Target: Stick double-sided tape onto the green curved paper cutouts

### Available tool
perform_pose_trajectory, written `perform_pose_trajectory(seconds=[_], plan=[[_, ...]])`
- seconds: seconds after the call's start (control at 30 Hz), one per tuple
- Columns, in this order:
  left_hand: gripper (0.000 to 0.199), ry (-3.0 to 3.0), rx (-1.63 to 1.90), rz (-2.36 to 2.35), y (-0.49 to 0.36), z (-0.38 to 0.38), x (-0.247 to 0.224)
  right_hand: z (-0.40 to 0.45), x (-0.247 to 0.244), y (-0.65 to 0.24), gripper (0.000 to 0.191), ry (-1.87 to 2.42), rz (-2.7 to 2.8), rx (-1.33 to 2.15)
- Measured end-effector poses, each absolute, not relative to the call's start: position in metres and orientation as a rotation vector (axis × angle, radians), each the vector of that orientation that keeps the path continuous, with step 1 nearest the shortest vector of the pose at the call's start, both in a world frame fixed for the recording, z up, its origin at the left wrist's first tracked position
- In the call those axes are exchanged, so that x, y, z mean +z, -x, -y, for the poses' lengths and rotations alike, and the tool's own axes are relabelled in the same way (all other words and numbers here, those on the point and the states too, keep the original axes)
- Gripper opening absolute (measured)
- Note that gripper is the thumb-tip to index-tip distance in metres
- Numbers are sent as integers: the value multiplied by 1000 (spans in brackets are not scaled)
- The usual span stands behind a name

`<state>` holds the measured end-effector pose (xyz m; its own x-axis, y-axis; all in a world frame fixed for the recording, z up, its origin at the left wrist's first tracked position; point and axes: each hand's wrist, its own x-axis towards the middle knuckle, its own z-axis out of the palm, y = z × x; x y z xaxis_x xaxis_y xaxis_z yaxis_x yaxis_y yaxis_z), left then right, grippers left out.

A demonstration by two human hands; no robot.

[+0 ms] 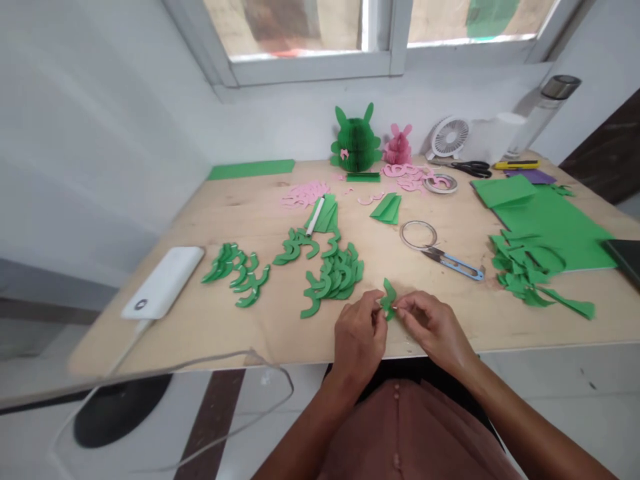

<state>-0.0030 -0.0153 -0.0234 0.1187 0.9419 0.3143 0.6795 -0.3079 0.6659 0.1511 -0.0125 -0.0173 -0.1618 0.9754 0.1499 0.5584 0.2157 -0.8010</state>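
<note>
White walls (125, 87); grey-framed window (399, 37); pale wooden table (225, 200).

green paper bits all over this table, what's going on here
A person has both hands at a small curved green paper piece: the left hand holds it, and the right hand is pinched at its edge, on something too small to tell. A pile of similar pieces lies just beyond the left hand, with blue-handled snips beyond the right. Green and pink paper figures stand by the wall.
</note>
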Motion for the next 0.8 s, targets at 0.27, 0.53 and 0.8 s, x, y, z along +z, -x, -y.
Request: perform_pose_trajectory(seconds=[0.27,0.53,0.8], plan=[[28,-1983,1007,-1644,4,18,-25,17,-20,-150,15,1440,1935,600],[25,-2117,1060,-1682,7,18,-24,19,-25,-149,13,1354,2060,382],[21,-2282,956,-1623,10,13,-25,20,-26,-149,11,1320,2069,369]])
